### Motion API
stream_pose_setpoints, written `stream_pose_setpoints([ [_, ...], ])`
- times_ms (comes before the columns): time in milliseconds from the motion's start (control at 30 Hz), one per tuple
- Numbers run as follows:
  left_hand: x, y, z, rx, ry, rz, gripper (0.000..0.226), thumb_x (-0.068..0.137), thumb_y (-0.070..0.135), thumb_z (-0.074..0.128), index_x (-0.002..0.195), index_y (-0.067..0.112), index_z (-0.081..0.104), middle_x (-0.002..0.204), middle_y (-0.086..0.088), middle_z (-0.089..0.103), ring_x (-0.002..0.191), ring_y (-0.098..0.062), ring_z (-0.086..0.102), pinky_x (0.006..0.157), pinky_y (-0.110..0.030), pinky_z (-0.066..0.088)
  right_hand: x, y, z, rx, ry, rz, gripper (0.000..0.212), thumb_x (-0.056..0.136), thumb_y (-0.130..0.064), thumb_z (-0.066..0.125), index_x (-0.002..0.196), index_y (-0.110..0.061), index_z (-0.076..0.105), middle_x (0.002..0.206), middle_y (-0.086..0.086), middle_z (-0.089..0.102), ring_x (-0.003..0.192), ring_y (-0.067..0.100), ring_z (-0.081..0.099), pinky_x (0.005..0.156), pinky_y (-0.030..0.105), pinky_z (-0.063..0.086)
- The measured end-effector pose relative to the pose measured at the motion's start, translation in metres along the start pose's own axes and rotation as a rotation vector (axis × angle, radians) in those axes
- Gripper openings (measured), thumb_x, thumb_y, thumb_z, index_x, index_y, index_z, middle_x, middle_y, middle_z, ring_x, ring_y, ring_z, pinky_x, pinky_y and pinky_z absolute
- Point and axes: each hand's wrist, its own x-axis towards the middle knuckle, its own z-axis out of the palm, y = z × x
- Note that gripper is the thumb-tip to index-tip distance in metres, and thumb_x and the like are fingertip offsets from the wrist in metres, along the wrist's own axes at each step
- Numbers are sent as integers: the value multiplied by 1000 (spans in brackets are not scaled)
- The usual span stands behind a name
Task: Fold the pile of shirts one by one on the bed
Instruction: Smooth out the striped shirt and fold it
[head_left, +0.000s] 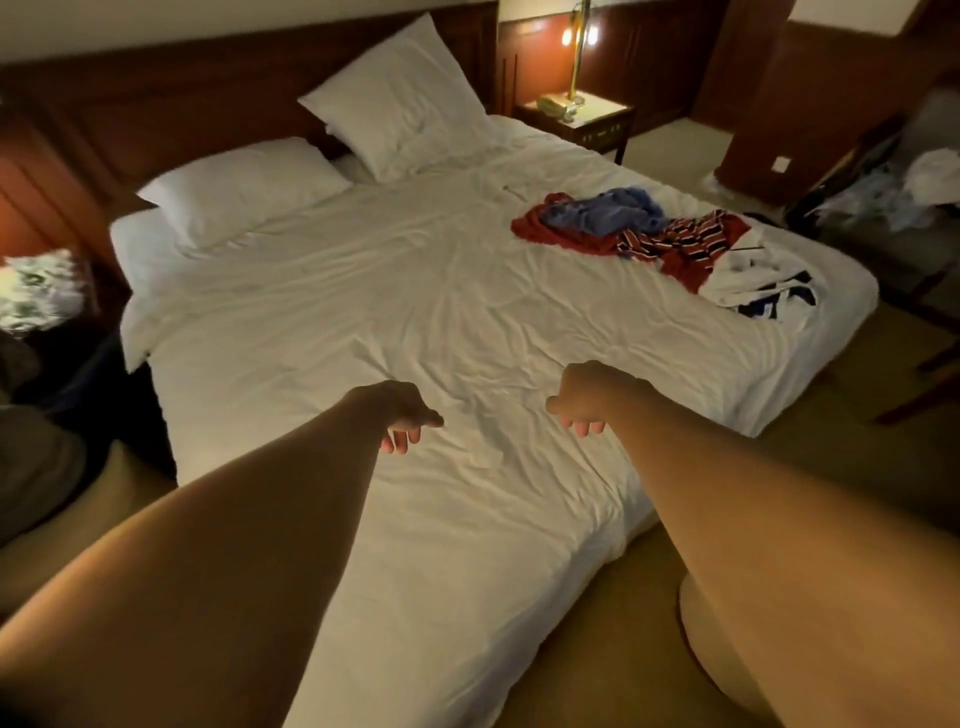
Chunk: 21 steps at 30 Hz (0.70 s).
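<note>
left grip (404, 415) slack, fingers drooping, empty | right grip (584, 397) likewise, empty | both over bed (415, 291) | pile of shirts (660, 239) crumpled at bed's right side, well apart

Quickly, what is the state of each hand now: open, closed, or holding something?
Left hand: open, fingers hang loose, holds nothing.
Right hand: open, holds nothing.

The pile of shirts (670, 241) lies on the bed's (415, 312) right side, pillows (322, 156) behind at the head.
</note>
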Motion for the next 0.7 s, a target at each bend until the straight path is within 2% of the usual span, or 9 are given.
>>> stream_pose_setpoints([
  [133, 25, 35, -22, -40, 53, -3, 48, 101, 45, 51, 105, 2, 71, 90, -11, 72, 69, -21, 65, 58, -26, 45, 38, 15, -37, -51, 32, -44, 21, 85, -22, 54, 73, -14, 68, 69, 4, 72, 61, 20, 68, 60, 25, 49],
  [233, 50, 73, -33, -69, 88, -18, 47, 101, 45, 51, 102, 2, 71, 87, -10, 72, 67, -20, 65, 56, -26, 45, 70, 37, -69, -85, 44, -78, 19, 87, -22, 52, 77, -13, 66, 71, 2, 70, 64, 19, 68, 65, 26, 50],
  [333, 72, 122, -43, -95, 119, -39, 46, 101, 45, 52, 99, 3, 71, 87, -10, 73, 67, -20, 66, 57, -26, 46, 102, 67, -103, -153, 69, -132, 20, 90, -25, 51, 82, -12, 64, 78, 3, 67, 83, 24, 70, 74, 29, 51],
  [400, 85, 155, -51, -117, 145, -54, 46, 100, 46, 52, 98, 4, 72, 85, -8, 73, 67, -20, 67, 60, -26, 47, 122, 86, -122, -221, 50, -161, 21, 92, -27, 50, 81, -12, 61, 80, 3, 65, 88, 25, 69, 78, 31, 52],
  [533, 114, 212, -70, -116, 220, -78, 45, 98, 50, 52, 86, 11, 71, 74, -1, 72, 62, -17, 67, 65, -25, 49, 166, 114, -159, -294, 33, -222, 18, 90, -23, 51, 76, -13, 58, 82, 5, 64, 82, 25, 66, 78, 32, 52],
  [700, 147, 262, -99, -15, 305, -119, 44, 99, 50, 48, 78, 16, 67, 73, 4, 71, 60, -13, 62, 70, -26, 48, 216, 131, -197, -323, 59, -296, 22, 90, -26, 51, 73, -13, 50, 85, 5, 62, 80, 25, 61, 83, 33, 53],
])
